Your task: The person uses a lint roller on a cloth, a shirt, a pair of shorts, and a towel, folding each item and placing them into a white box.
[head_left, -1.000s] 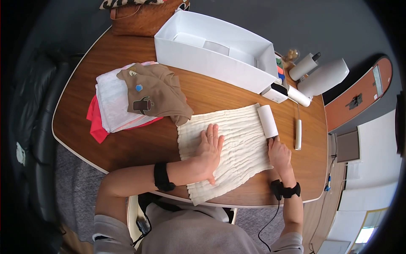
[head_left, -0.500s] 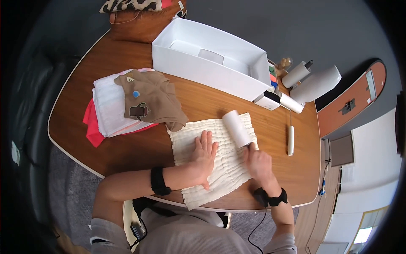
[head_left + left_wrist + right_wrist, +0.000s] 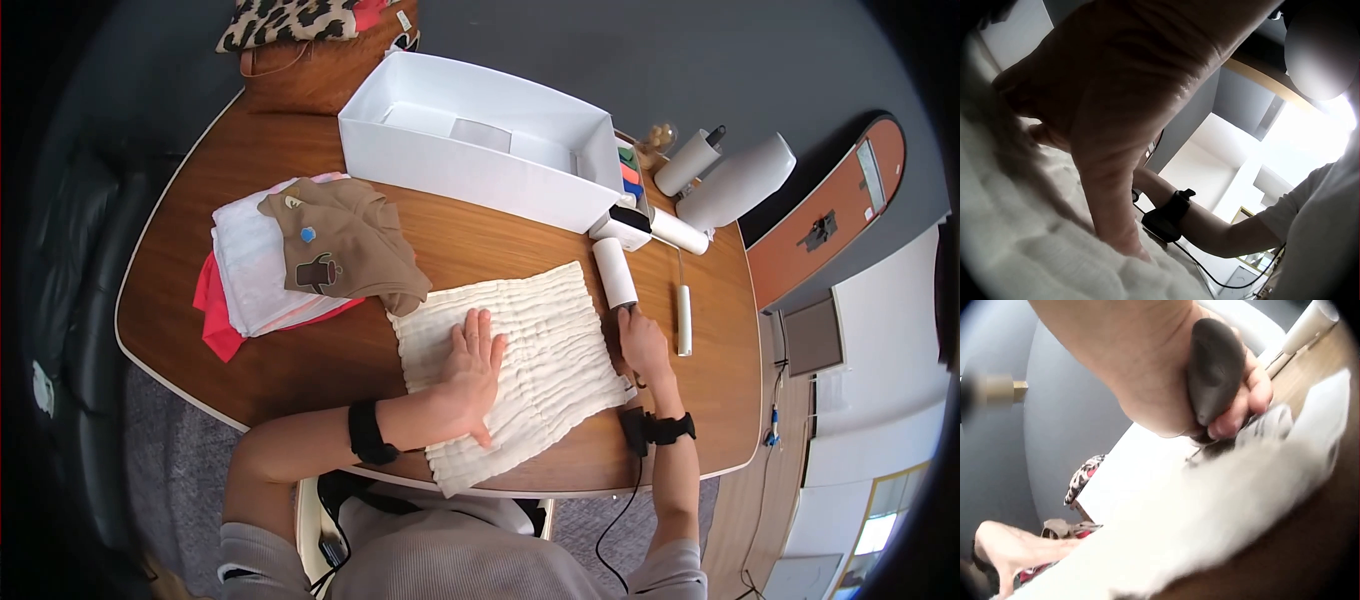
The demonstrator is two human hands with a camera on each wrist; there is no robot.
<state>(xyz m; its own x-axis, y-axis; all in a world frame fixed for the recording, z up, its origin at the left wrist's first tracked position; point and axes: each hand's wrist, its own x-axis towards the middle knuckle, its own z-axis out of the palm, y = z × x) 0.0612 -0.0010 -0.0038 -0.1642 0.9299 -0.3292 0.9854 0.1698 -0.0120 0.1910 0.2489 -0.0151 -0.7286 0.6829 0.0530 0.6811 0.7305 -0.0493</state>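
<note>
A cream crinkled cloth (image 3: 530, 350) lies spread at the front of the table. My left hand (image 3: 468, 385) presses on its left part, fingers straight and thumb spread; the left wrist view shows the thumb (image 3: 1113, 212) against the fabric. By the cloth's right edge, my right hand (image 3: 645, 345) grips a lint roller (image 3: 613, 272) by its handle, the white sticky roll pointing away from me. In the right wrist view the dark grey handle end (image 3: 1215, 372) sticks out of the fist. Some of the cloth's edge shows raised below that hand.
Left of the cloth is a pile of folded clothes, with a brown garment (image 3: 345, 245) on top. A long white box (image 3: 470, 165) stands at the back. Another thin white roller (image 3: 684, 320) lies on the right, near white rolls (image 3: 680, 230) and a small box (image 3: 622, 228).
The lint roller went left onto the cloth, then back right to beside its edge. My left hand stayed pressed on the cloth. The camera view shifted slightly.
</note>
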